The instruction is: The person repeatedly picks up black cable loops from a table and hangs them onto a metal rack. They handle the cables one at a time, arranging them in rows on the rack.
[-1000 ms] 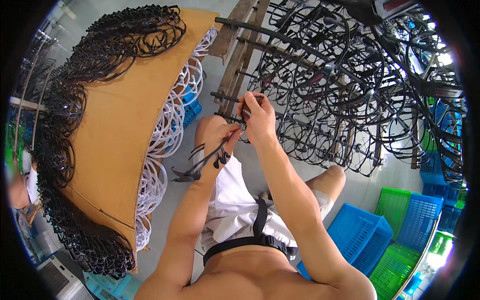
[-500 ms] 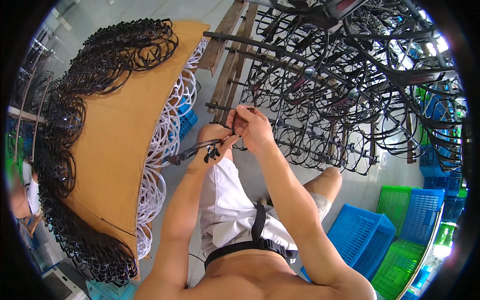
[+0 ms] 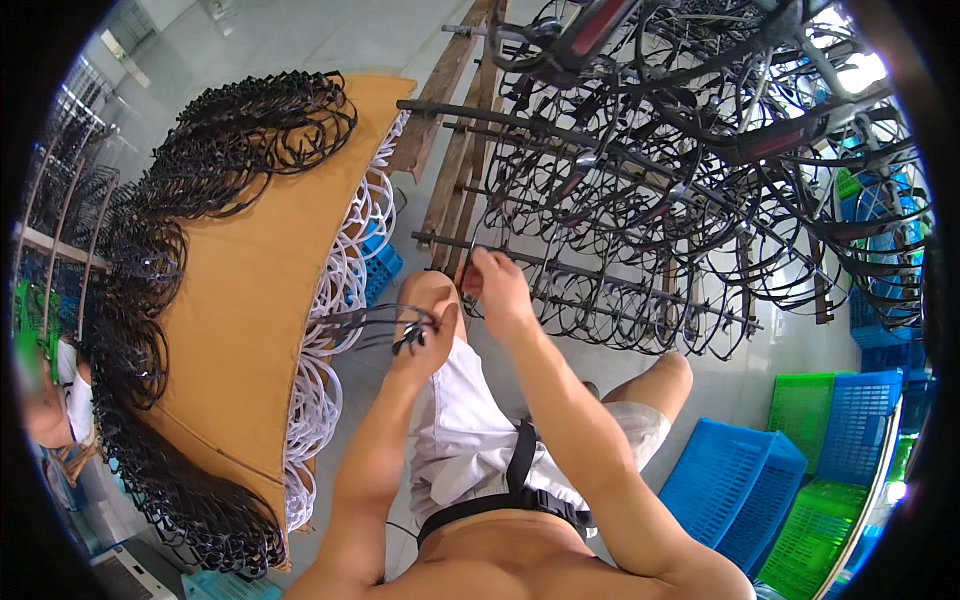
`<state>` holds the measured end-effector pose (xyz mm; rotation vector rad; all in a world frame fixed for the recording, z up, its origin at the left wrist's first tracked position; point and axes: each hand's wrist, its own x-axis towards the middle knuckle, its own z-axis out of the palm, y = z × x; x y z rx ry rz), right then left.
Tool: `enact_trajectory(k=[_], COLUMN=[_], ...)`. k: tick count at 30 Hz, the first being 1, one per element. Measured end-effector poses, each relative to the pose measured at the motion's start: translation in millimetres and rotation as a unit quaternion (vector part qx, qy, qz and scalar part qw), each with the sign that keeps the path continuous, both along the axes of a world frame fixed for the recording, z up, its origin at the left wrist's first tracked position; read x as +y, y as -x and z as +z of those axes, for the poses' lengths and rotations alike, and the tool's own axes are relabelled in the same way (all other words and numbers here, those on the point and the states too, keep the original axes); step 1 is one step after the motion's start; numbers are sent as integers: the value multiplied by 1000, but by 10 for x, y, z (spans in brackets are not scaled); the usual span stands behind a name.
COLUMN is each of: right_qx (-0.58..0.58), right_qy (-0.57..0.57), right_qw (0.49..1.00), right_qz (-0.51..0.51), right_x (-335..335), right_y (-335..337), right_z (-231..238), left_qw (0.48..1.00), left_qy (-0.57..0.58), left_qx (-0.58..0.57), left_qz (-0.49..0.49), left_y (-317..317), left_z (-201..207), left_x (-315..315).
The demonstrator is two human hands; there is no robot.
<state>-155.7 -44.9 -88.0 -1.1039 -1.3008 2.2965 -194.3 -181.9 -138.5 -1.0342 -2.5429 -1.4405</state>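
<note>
Right hand (image 3: 497, 290) now lower, seemingly pinching black frame (image 3: 470, 268).

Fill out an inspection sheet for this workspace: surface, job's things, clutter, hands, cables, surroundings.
Surface: tan board at the left, its edges lined with black looped parts and white looped parts; pale floor beyond.
Job's things: rack of rods hung with many black looped parts; a bundle of thin black parts in the left hand.
Clutter: blue crates and green crates at lower right.
Hands: left hand grips the bundle; right hand pinches a small dark piece at a rack rod.
Cables: nothing seen.
Surroundings: wooden battens behind the rack; another person at the far left edge.
</note>
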Motion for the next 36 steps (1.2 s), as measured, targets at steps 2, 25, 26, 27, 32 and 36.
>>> enact_trajectory(k=[2,25,26,27,32,36], right_qx=[-61,-64,-49,-37,-21,91], right_qy=[-132,-38,-116,-193,-118,-186], right_qw=[989,996,992,979,945,835], right_qz=[32,47,-8,-58,-305,-510], right_x=[-63,74,94,124,852,1757], right_y=[-187,-2697,-2819,-2928,-3907,-4496], right_z=[-255,597,589,616,902,730], left_qw=[995,865,847,837,795,501], left_qy=[-18,174,104,133,0,-85], left_qx=[-82,-190,-177,-228,-296,-574], left_qz=[48,-431,-491,-480,-529,-642], left_y=[-194,-1910,-1936,-2004,-2153,-2461], left_z=[218,1044,1009,956,880,1027], left_x=[-103,469,574,616,865,1002])
